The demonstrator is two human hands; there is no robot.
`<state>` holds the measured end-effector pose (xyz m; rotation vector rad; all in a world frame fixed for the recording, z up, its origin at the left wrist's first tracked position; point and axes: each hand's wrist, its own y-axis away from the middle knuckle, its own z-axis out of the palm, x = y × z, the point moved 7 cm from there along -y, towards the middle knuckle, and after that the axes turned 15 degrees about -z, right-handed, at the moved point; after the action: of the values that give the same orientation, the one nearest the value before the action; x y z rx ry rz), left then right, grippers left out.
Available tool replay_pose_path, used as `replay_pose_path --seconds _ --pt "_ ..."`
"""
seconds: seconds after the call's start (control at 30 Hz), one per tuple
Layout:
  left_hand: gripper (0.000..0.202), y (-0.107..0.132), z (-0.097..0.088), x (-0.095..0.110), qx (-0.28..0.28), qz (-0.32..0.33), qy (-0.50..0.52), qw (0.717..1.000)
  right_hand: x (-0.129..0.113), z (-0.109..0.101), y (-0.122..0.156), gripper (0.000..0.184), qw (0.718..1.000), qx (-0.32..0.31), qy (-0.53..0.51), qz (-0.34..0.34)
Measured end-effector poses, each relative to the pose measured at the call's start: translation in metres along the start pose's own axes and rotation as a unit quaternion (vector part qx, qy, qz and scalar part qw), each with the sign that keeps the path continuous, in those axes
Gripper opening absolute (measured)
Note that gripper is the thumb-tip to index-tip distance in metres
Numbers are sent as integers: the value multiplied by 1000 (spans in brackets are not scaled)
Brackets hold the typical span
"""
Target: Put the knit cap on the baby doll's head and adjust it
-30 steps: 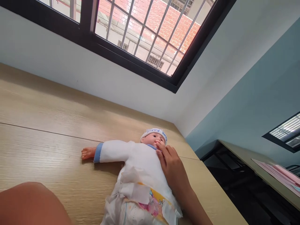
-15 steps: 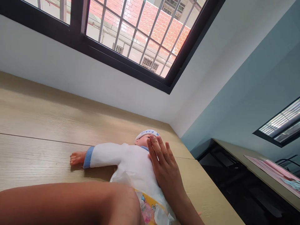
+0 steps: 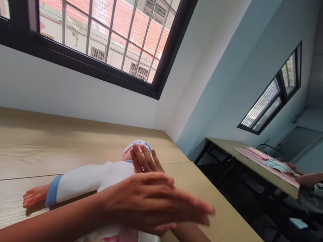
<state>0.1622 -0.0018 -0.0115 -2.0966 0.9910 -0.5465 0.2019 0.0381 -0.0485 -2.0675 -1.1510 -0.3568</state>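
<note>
A baby doll (image 3: pixel 83 181) in a white top with a blue cuff and a white cap lies on its back on the pale wooden table (image 3: pixel 50 148). My right hand (image 3: pixel 143 161) rests flat on the doll's face and upper chest, fingers stretched out toward the cap. My left hand (image 3: pixel 156 201) reaches across in front, above the doll's body and my right wrist, with its fingers straight and together, slightly blurred. Neither hand holds anything. The doll's lower body is hidden behind my left arm.
A white wall with a barred black-framed window (image 3: pixel 101 43) runs behind the table. To the right, past a dark gap, a second table (image 3: pixel 252 164) carries a pink mat, where another person's hand (image 3: pixel 305 178) rests.
My left arm has swung in from the lower left across the doll, covering its diaper. My right hand slid up from the chest onto the face. The view turned right.
</note>
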Motion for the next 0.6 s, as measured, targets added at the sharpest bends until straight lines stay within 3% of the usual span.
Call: replay_pose_path --seconds 0.07,0.13,0.27,0.37,0.43,0.53,0.6 --pt "40 -4 2 20 -26 153 25 988 3 5 0 51 999 6 -28 32" --pt "51 -5 6 28 -63 199 34 977 7 10 0 49 996 11 -46 69" --pt "70 -6 22 25 -153 147 51 976 7 24 0 48 995 27 -45 80" --pt "76 -6 29 19 -177 117 60 975 3 30 3 52 987 85 8 139" --pt "80 -6 31 15 -184 101 64 976 0 31 9 55 964 132 40 226" --pt "86 -7 34 13 -186 85 62 977 -6 28 22 56 907 228 60 349" --pt "80 -7 33 16 -171 91 63 979 -10 26 28 55 881 277 56 379"
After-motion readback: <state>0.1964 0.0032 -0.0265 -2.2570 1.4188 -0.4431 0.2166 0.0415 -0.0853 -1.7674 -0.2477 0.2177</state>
